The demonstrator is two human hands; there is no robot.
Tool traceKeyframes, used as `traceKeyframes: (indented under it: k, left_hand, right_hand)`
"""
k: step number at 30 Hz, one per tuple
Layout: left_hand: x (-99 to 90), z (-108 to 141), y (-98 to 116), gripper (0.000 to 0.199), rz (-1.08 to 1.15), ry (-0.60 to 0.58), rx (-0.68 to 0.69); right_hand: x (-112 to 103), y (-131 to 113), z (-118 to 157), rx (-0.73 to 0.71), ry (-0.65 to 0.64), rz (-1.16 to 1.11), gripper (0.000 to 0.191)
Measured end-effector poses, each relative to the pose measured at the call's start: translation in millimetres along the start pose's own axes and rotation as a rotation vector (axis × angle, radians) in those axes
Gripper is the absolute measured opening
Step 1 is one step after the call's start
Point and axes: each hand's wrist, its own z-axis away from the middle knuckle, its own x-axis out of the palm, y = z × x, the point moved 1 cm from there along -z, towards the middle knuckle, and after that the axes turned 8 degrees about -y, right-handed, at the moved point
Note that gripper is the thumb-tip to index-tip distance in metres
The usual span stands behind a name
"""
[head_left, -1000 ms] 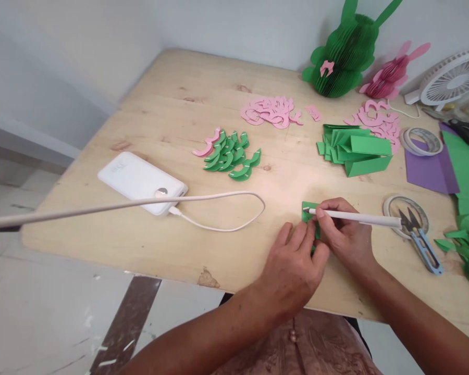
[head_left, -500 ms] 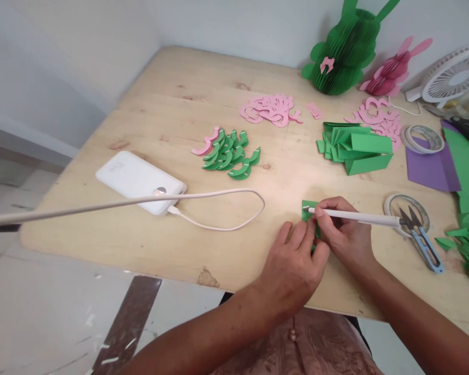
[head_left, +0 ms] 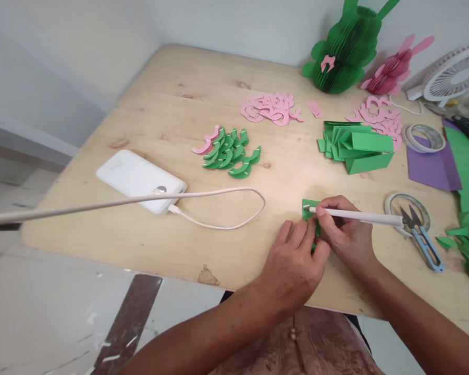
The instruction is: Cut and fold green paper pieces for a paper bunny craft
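A small piece of green paper (head_left: 308, 203) lies at the near side of the table, partly hidden under my fingers. My left hand (head_left: 295, 260) is closed on its lower part, fingertips and thumb holding it against the wood. Between the fingers of my right hand (head_left: 347, 234) is a slim white pen (head_left: 359, 215), held almost level. Its tip touches or nearly touches the paper's upper left, beside a short pale mark. Just right of the pen's rear end lie blue thread snips (head_left: 426, 245), blades over a tape roll (head_left: 389, 202).
Green curved cutouts (head_left: 229, 151) and pink cutouts (head_left: 269, 108) lie farther back, with folded green strips (head_left: 371, 148) to the right. A white power bank (head_left: 136, 174) trails a cable (head_left: 219, 194). Behind stand a green paper rabbit (head_left: 344, 52), a pink one (head_left: 391, 70) and a fan (head_left: 453, 78).
Both hands, the pen and the green paper stay almost where they were. The whole view has shifted very slightly.
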Motion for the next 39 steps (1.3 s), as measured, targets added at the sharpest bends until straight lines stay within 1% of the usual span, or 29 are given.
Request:
traceKeyframes:
  k: [9,14,23,32,39]
  left_hand:
    - [-1.3,-0.1,-0.1,0.011,0.003,-0.013,0.0]
    - [-0.9,0.0,-0.2,0.011,-0.005,0.009,0.002]
    - [-1.5,-0.2,-0.3,0.011,-0.007,-0.005,0.0]
    - [-1.5,0.2,0.0,0.012,-0.005,-0.014,-0.001]
    - [-1.0,0.2,0.7,0.01,0.005,-0.016,-0.007]
  right_hand:
    - [-0.3,-2.5,-2.2,0.001,-0.013,0.022,0.007]
    - [-0.3,-3.1,-1.7,0.01,0.003,0.064,0.008]
    - [0.1,-3.7,-2.1,0.02,-0.006,0.047,0.01]
    - [0.7,-2.5,-1.7,0.035,0.006,0.028,0.009]
    - [0.2,-3.4,-2.3,0.006,0.015,0.048,0.007]
